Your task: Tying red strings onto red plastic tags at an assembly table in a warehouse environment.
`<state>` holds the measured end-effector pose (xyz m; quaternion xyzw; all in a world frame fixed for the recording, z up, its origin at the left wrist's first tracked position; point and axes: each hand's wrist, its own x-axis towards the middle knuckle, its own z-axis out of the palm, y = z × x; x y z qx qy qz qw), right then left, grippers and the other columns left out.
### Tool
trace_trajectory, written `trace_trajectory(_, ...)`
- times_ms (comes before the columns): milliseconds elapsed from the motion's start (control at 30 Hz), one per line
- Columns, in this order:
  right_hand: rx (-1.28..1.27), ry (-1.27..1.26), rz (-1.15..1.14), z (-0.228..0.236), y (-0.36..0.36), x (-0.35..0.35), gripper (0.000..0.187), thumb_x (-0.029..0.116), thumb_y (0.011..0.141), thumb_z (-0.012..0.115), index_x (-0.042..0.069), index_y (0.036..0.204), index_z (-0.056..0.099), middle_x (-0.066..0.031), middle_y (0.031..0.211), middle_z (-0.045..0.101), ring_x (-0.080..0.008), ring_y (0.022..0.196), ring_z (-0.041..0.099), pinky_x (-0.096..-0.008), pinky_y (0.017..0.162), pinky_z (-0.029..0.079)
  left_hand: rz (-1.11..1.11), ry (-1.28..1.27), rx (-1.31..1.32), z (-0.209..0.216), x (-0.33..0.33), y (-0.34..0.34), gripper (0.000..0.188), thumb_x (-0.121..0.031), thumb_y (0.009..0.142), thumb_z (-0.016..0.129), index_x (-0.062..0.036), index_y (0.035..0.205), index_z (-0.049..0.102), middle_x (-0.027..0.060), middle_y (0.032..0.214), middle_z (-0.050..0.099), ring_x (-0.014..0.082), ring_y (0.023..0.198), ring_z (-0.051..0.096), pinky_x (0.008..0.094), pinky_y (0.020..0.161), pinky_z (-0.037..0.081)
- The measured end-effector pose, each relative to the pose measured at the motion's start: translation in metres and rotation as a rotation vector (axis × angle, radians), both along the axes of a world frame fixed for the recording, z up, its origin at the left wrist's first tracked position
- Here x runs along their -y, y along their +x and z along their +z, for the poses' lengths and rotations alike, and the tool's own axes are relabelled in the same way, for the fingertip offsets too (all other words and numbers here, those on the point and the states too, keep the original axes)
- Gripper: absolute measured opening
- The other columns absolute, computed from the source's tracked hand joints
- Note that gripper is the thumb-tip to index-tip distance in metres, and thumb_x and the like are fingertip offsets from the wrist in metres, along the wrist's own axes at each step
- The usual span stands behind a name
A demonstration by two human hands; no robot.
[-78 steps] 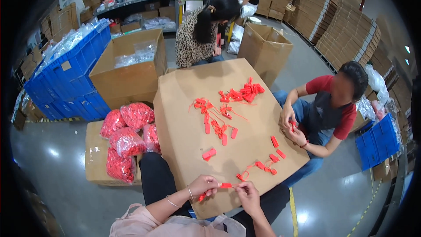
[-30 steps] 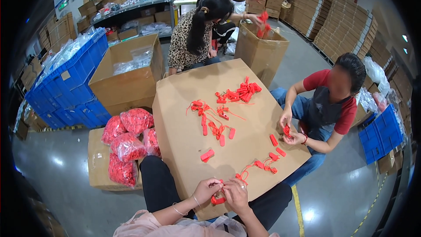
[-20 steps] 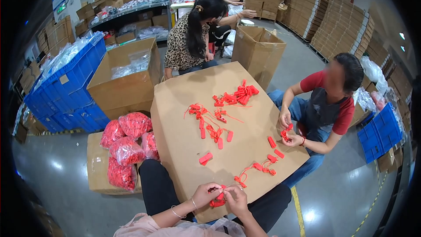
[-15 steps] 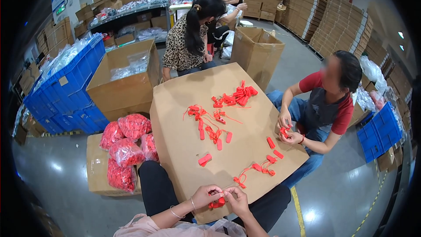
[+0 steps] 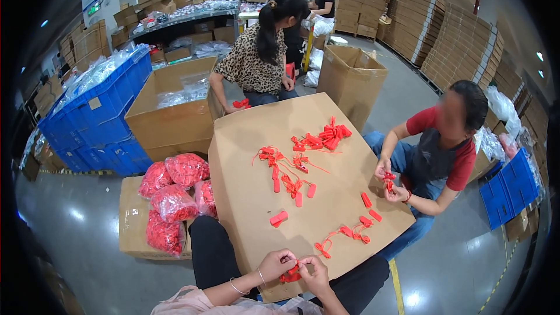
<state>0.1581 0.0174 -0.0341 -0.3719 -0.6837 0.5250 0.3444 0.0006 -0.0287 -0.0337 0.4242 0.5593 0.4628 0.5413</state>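
Close to the near edge of a cardboard box top, my left hand (image 5: 277, 266) and my right hand (image 5: 315, 275) are pinched together on a red cord. A small red piece (image 5: 290, 275) hangs just below my fingers; its exact kind is hard to make out. Ahead of my left hand lies a pair of red oblong pieces (image 5: 279, 219). Beyond my right hand, red corded pieces (image 5: 346, 232) stretch in a loose row. Farther off are tangled red cords with oblong tabs (image 5: 286, 169) and a heap of red pieces (image 5: 333, 134).
The cardboard box (image 5: 245, 221) serves as a tabletop. At its right, a person in red sleeves (image 5: 434, 151) handles red pieces; another in a leopard-print top (image 5: 256, 61) sits at the far side. Clear bags of red pieces (image 5: 173, 203) and blue crates (image 5: 96, 116) are at left.
The view has shifted slightly, moving the scene right and down. My hands stay pinched on the red cord. Red pieces now show by the far person's hand at the box's far left corner.
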Motion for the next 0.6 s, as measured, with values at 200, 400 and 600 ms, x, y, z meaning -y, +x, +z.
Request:
trace_trajectory(200, -0.16, -0.185, -0.019, 0.021, -0.018, 0.007, 0.016, 0.002, 0.084, 0.055, -0.003, 0.098, 0.057, -0.0065, 0.088, 0.06, -0.0095, 0.08, 0.056, -0.0225, 0.072, 0.046, 0.11, 0.131, -0.1, 0.004, 0.009, -0.005, 0.01, -0.011, 0.081, 0.06, -0.0023, 0.086, 0.058, -0.0009, 0.069, 0.056, 0.0031, 0.062, 0.049, 0.0195, 0.056, 0.043)
trace_trajectory(400, -0.208, -0.292, 0.045, 0.022, -0.006, 0.002, 0.01, 0.01, 0.086, 0.055, 0.003, 0.093, 0.057, -0.0031, 0.084, 0.058, -0.0088, 0.076, 0.051, -0.0214, 0.066, 0.043, 0.039, 0.235, -0.108, 0.008, 0.005, -0.006, 0.014, -0.016, 0.08, 0.059, -0.0024, 0.082, 0.058, 0.0011, 0.069, 0.056, 0.0062, 0.062, 0.048, 0.022, 0.056, 0.041)
trace_trajectory(600, -0.212, -0.493, 0.122, 0.018, -0.011, 0.006, 0.009, 0.006, 0.083, 0.058, 0.003, 0.091, 0.058, -0.0037, 0.083, 0.058, -0.0103, 0.074, 0.052, -0.0215, 0.063, 0.044, 0.02, 0.232, -0.085, 0.008, 0.019, -0.015, 0.016, -0.016, 0.08, 0.058, -0.0008, 0.08, 0.057, 0.0009, 0.065, 0.055, 0.0061, 0.061, 0.049, 0.0218, 0.056, 0.042)
